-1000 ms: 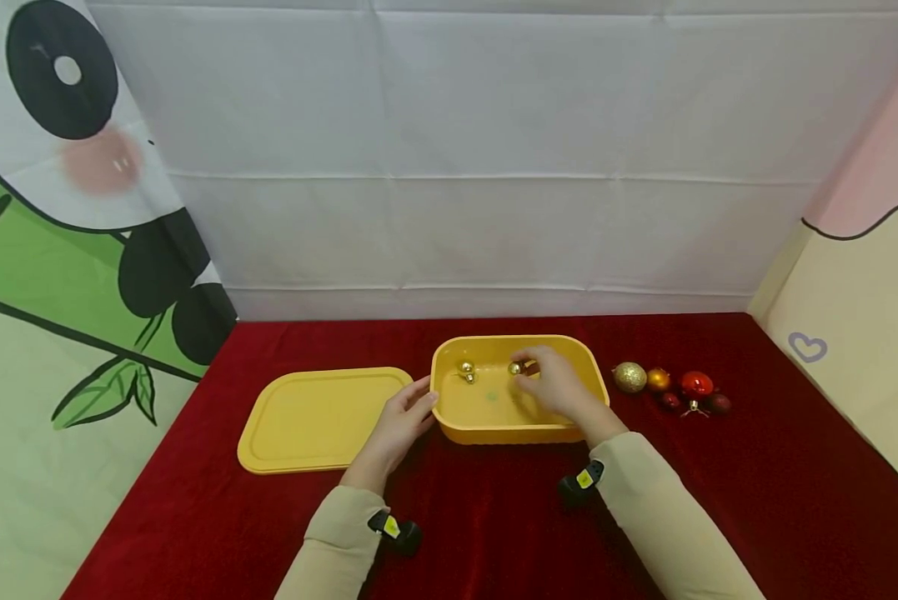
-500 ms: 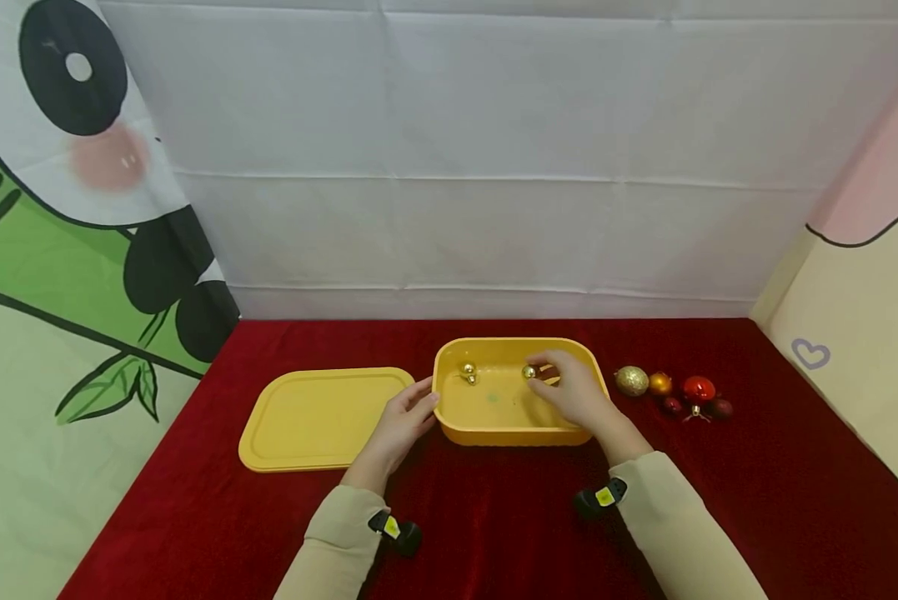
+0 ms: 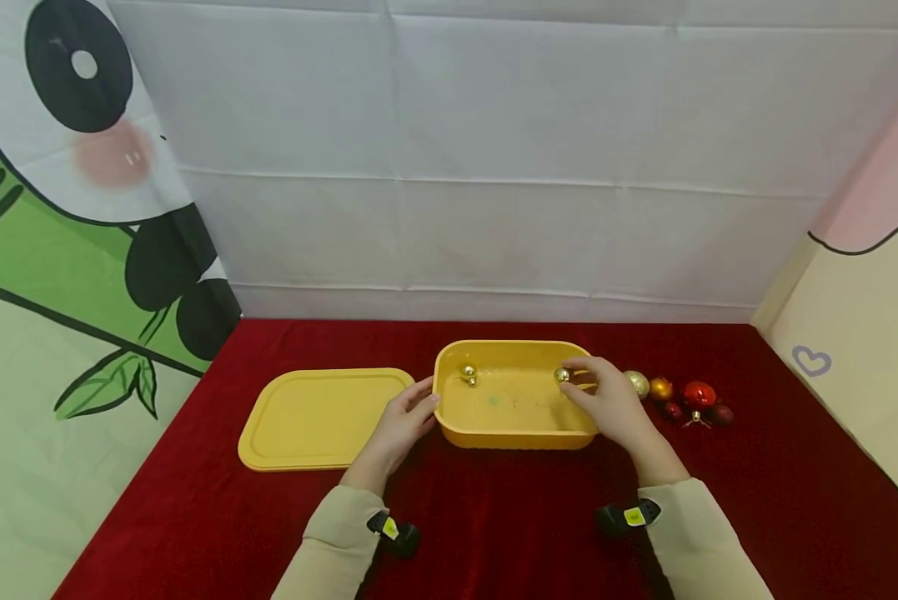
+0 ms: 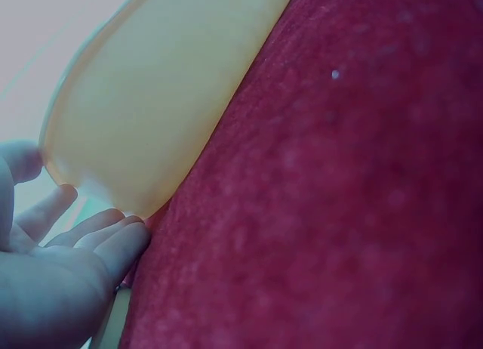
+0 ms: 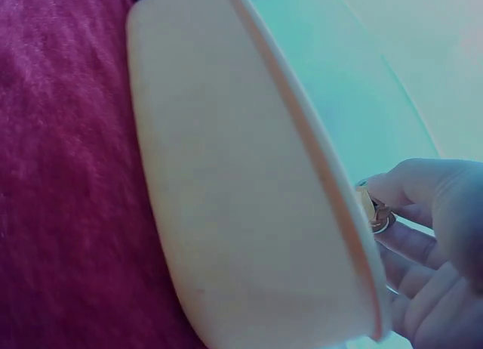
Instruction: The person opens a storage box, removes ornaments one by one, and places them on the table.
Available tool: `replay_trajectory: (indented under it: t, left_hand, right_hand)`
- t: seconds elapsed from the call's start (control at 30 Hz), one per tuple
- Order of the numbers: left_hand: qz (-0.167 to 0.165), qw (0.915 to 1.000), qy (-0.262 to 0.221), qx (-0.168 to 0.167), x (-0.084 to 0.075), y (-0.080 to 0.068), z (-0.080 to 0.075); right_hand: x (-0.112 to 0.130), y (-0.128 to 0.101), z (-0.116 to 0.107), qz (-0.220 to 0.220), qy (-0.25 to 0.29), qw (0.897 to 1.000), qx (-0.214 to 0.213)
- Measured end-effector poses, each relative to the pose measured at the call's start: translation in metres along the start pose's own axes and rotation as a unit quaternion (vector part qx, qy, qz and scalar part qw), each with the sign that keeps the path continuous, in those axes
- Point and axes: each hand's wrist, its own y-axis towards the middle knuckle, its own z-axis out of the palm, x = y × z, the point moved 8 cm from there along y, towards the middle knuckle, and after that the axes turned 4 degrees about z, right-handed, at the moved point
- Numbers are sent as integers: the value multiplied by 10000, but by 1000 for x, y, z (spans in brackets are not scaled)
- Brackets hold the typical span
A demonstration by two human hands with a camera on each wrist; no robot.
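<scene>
Left hand (image 3: 402, 423) flat against near-left corner of yellow rectangular plastic tub (image 3: 516, 429), fingers straight, thumb on the rim, nothing gripped; left wrist view confirms fingertips (image 4: 113, 236) resting on the tub's outer wall at cloth level. Right hand (image 3: 612, 402) raised over the tub's right end, thumb and forefinger pinched on a small shiny gold bauble (image 3: 562, 375), other fingers loosely curled; bauble sits just above the tub's right interior, near the far-right corner. Right wrist view shows same pinch from outside the wall: bauble (image 5: 375, 211) only a sliver behind the rim, mostly hidden by fingers (image 5: 423, 184). Second small gold bauble (image 3: 469, 372) lies on the tub floor, far-left corner. Matching yellow flat plastic lid (image 3: 321, 417) on the cloth just left of the tub, close to the left hand, contact with tub not resolvable. Row of loose baubles right of the tub on red velvet tablecloth (image 3: 494, 533): glittery gold ball (image 3: 638, 382) partly covered by right hand, orange ball (image 3: 660, 388), shiny red ball (image 3: 699, 392), two small dark red ones (image 3: 672, 409) hard to separate, cap or hook detail between them too small to read. Both forearms in beige sleeves, cut off at frame bottom; black wrist units with yellow tags on each. Wrist views washed out with a colour cast, tub interior not visible in either.
</scene>
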Motion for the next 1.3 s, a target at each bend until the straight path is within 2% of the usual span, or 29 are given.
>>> replay_trajectory:
  t: [0.2,0.53,0.87,1.13,1.3]
  left_hand:
    - [-31,10000,38,18,0,0,2]
    - [11,9998,201,-77,-2,-1,-3]
    - [72,9989,402,-209,-8,-4,-5]
    - [69,9982,484,-349,-10,-7,-5]
    - [40,9987,357,-351,-8,-7,-7]
  right_hand:
    - [-7,-9,-21,135,-113,9991,-393]
    - [-20,-12,-46,636,46,9956,-686]
    - [-37,-15,-67,915,117,9921,-855]
    - [-53,-19,-78,1235,-160,9874,-975]
    - [-63,-19,-80,1280,-275,9867,-965]
